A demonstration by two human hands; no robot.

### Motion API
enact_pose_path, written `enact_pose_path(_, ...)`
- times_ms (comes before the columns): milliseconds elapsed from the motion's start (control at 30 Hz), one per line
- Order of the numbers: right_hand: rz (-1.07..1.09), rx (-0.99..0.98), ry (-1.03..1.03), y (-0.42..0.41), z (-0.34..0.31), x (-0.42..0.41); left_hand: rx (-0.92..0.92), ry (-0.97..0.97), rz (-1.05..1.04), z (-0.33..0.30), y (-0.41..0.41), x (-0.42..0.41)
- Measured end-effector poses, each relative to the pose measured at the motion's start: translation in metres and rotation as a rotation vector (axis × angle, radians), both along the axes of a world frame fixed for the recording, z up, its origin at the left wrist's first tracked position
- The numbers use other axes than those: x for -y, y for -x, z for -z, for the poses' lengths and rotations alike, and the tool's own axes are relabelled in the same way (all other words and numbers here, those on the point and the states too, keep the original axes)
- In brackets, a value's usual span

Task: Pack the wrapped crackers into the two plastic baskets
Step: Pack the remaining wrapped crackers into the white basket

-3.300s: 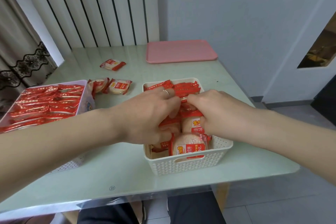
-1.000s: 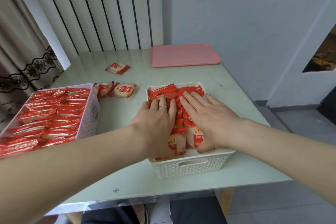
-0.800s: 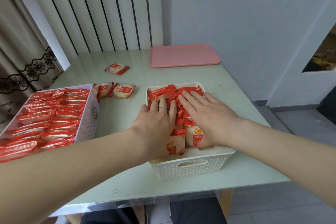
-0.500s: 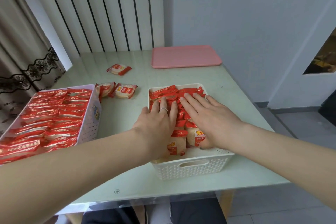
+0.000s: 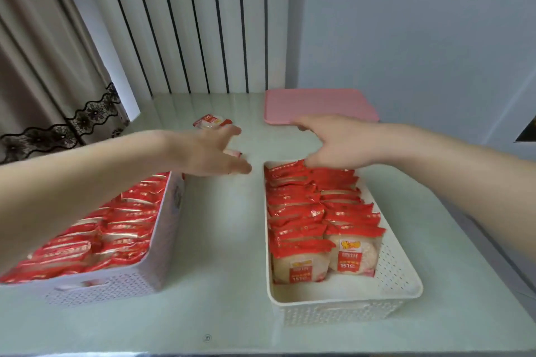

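On table — two baskets (image 5: 406, 278) (image 5: 162, 240) packed with crackers (image 5: 313, 211).

- The near-left wrapped cracker (image 5: 300, 266) at the front of the white basket (image 5: 406, 284) carries a red label with the number "151" in white; the characters above it are too blurred to read.
- The near-right wrapped cracker (image 5: 352, 255) beside it carries the same "151" on its red label, under a yellow logo whose lettering cannot be made out.
- A small round mark (image 5: 207, 338) sits on the counter (image 5: 226, 240) near its near edge; unreadable.
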State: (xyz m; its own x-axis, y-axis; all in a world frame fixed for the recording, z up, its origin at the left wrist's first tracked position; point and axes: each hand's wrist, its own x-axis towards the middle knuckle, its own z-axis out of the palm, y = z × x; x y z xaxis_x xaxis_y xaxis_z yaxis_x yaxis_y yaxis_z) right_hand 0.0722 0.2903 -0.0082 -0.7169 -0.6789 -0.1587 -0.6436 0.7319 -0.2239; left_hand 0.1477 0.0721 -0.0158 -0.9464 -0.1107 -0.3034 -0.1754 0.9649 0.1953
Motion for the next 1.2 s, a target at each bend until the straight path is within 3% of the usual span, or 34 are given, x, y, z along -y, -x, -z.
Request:
enact_pose_path(200, 0.033, 0.123, 0.069, 0.061, 0.013, 0.099, 0.051, 0.160, -0.227, 0.012, 0.072, 0.104)
enact_pose_path(433, 0.003, 0.192, -0.116, 0.109, 0.069, 0.196, 0.516, 0.256, -0.289, 0.059, 0.122, 0.144)
enact_pose_path(633, 0.019, 0.243, -0.149, 0.130, 0.107, 0.232, 0.477, 0.298, -0.312, 0.075, 0.141, 0.152)
enact_pose_path(767, 0.052, 0.350, -0.121, 0.150, 0.106, 0.224, 0.416, 0.080, -0.305, 0.070, 0.142, 0.164)
enact_pose_path(900, 0.186, 0.540, 0.096, 0.176, 0.096, 0.206, 0.149, -0.060, -0.273, 0.041, 0.147, 0.177)
enact_pose_path(1000, 0.271, 0.614, 0.291, 0.193, 0.087, 0.201, 0.020, -0.401, -0.320, 0.037, 0.154, 0.178)
enact_pose_path(1100, 0.373, 0.669, 0.472, 0.210, 0.082, 0.212, 0.114, -0.633, -0.321, 0.052, 0.155, 0.177)
enact_pose_path(1200, 0.442, 0.645, 0.593, 0.228, 0.091, 0.234, 0.151, -0.555, -0.269, 0.077, 0.158, 0.184)
